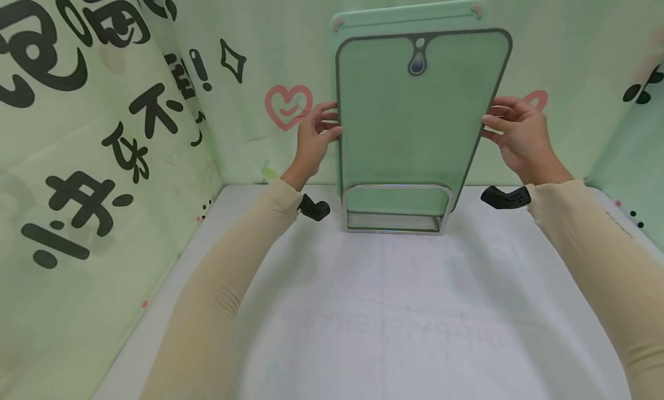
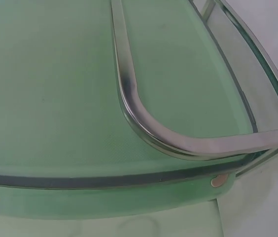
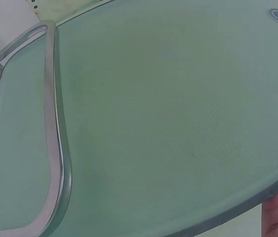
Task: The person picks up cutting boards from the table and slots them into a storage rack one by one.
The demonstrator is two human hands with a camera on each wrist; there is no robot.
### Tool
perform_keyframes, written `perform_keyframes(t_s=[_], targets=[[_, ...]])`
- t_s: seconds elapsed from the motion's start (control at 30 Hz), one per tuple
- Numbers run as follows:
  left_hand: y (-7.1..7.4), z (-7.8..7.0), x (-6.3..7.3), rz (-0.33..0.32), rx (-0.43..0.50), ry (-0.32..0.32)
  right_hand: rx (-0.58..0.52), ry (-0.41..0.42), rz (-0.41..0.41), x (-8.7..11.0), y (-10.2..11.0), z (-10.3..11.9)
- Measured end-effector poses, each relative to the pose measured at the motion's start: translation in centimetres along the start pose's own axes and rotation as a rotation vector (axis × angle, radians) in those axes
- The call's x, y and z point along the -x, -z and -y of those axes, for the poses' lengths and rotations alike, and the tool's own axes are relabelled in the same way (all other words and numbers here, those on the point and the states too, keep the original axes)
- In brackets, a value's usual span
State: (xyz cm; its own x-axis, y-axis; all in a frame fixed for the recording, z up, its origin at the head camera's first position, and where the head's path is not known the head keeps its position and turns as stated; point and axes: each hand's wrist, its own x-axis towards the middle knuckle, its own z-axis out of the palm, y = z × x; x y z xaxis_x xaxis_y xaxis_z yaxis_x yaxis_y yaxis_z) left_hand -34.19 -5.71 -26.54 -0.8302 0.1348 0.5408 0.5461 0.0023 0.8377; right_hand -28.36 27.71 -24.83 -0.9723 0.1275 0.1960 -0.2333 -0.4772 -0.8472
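A green cutting board (image 1: 410, 123) with a dark grey rim and a drop-shaped hanging hole stands upright in a metal rack (image 1: 398, 186). Behind it, a second green board (image 1: 410, 16) with pinkish corner pieces shows along the top and left side. My left hand (image 1: 313, 138) pinches the front board's left edge, thumb in front. On the opposite edge, my right hand (image 1: 525, 139) grips between thumb and fingers. The rack's curved bar (image 2: 134, 106) crosses the front board's lower part in the left wrist view. Fingertips (image 3: 272, 217) show under the rim in the right wrist view.
The rack stands near the back of a white table (image 1: 384, 308). A pale green curtain (image 1: 280, 158) with dark lettering and red hearts hangs behind and at the sides. Black wrist devices (image 1: 314, 208) sit below both hands, near the rack's sides.
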Motion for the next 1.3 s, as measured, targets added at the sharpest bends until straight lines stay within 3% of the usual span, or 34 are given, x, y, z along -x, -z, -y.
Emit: perform_keyframes(t_s=[1.3], targets=[[0.5,1.0,-0.6,-0.016,0.017,0.080,0.080,-0.059,-0.028,-1.5,-0.8,-0.6]])
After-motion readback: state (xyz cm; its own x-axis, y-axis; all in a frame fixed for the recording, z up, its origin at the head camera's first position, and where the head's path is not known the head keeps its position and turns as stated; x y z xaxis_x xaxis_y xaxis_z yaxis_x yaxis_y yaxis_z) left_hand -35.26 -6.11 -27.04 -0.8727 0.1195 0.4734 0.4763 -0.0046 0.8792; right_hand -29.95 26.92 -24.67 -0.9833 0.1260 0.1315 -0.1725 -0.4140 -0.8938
